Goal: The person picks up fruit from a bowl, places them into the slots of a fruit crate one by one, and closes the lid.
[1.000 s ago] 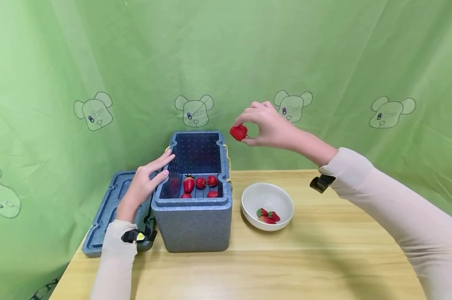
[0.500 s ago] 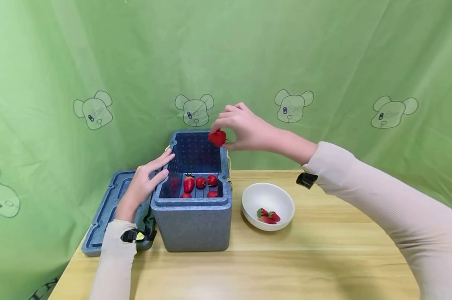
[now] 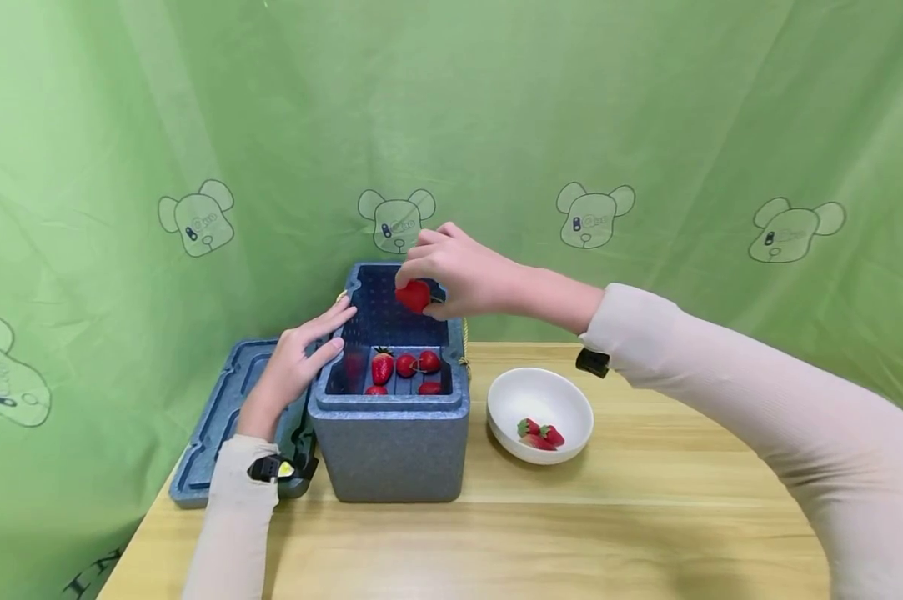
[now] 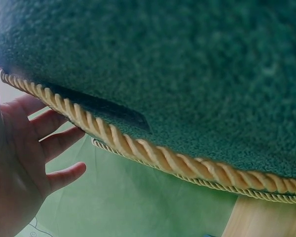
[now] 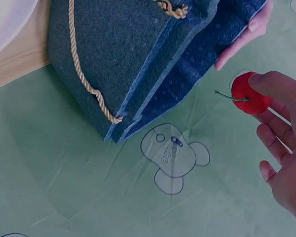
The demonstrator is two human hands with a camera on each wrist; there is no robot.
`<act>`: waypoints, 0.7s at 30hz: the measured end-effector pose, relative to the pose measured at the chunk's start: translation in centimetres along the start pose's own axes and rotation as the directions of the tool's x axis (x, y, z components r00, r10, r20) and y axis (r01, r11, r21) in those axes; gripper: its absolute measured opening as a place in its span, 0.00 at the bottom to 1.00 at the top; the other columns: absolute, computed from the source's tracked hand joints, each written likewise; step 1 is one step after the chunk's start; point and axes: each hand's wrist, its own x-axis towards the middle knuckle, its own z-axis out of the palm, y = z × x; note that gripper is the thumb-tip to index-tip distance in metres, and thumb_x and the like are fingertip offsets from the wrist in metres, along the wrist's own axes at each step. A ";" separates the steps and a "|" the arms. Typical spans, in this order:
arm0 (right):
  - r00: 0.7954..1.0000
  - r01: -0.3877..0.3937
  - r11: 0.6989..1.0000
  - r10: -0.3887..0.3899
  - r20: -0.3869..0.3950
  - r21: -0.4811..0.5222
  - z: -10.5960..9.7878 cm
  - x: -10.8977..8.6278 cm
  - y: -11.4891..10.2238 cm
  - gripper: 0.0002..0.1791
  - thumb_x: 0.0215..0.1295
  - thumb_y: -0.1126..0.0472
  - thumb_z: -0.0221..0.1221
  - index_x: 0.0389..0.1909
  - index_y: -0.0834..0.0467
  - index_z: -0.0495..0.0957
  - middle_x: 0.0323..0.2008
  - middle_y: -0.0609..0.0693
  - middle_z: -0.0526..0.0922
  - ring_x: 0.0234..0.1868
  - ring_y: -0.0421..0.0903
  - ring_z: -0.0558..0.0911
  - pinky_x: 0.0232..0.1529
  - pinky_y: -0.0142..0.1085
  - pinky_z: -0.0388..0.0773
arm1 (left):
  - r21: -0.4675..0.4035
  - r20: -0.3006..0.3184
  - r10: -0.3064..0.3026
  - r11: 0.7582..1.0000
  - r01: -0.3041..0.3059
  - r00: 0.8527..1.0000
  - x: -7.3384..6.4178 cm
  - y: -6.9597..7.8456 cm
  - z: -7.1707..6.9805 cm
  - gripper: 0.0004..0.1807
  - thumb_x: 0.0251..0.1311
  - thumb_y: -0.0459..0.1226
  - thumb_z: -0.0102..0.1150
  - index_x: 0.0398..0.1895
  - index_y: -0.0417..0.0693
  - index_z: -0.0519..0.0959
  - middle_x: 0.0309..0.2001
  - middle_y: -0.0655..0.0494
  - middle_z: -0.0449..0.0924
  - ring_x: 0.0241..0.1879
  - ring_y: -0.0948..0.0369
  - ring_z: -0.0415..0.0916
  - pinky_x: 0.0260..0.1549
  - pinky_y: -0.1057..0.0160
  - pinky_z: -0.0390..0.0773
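My right hand point(image 3: 462, 271) pinches a red cherry point(image 3: 413, 296) between thumb and fingers, above the far part of the open blue foam box point(image 3: 391, 454). In the right wrist view the cherry point(image 5: 248, 94) shows a thin green stem. My left hand point(image 3: 297, 362) rests on the box's left rim, its fingers point(image 4: 61, 143) extended and spread beside the twisted rope. On the box floor lie a strawberry point(image 3: 382, 367), two round red cherries point(image 3: 406, 365) and more red fruit partly hidden by the front wall.
Right of the box stands a white bowl point(image 3: 507, 400) with several strawberries point(image 3: 550, 434) in it. The box's lid point(image 3: 211, 442) lies on the wooden table point(image 3: 571, 533) at the left, under my forearm. A green curtain point(image 3: 496, 100) hangs close behind.
My right hand has carried the cherry leftward and slightly down, from right of the box to over its opening. My left hand has stayed on the rim.
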 end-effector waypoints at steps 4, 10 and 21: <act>1.000 0.020 1.000 -0.020 0.025 -0.010 0.5 0.6 -0.5 0.16 0.54 0.63 0.72 0.46 0.55 0.86 0.42 0.48 0.88 0.46 0.50 0.74 0.51 0.47 0.67 | 0.003 0.006 -0.007 1.000 0.007 1.000 0.0 0.1 -0.1 0.27 0.74 0.40 0.52 0.75 0.53 0.70 0.79 0.53 0.60 0.78 0.48 0.58 0.73 0.36 0.60; 0.996 0.041 0.999 -0.039 0.085 -0.024 0.9 1.4 -1.4 0.16 0.57 0.62 0.71 0.47 0.55 0.86 0.44 0.48 0.88 0.46 0.49 0.74 0.51 0.46 0.66 | 0.001 0.010 -0.012 1.000 0.012 1.000 -0.2 0.0 0.0 0.27 0.73 0.38 0.52 0.75 0.54 0.69 0.79 0.55 0.59 0.78 0.49 0.58 0.73 0.37 0.60; 0.988 0.075 0.995 -0.065 0.138 -0.070 2.2 2.1 -1.9 0.15 0.59 0.60 0.70 0.48 0.54 0.86 0.43 0.49 0.88 0.49 0.50 0.76 0.53 0.46 0.68 | -0.002 0.023 -0.023 1.000 0.023 0.999 -0.1 -0.2 -0.1 0.28 0.76 0.47 0.49 0.76 0.54 0.68 0.80 0.55 0.57 0.79 0.50 0.56 0.73 0.35 0.59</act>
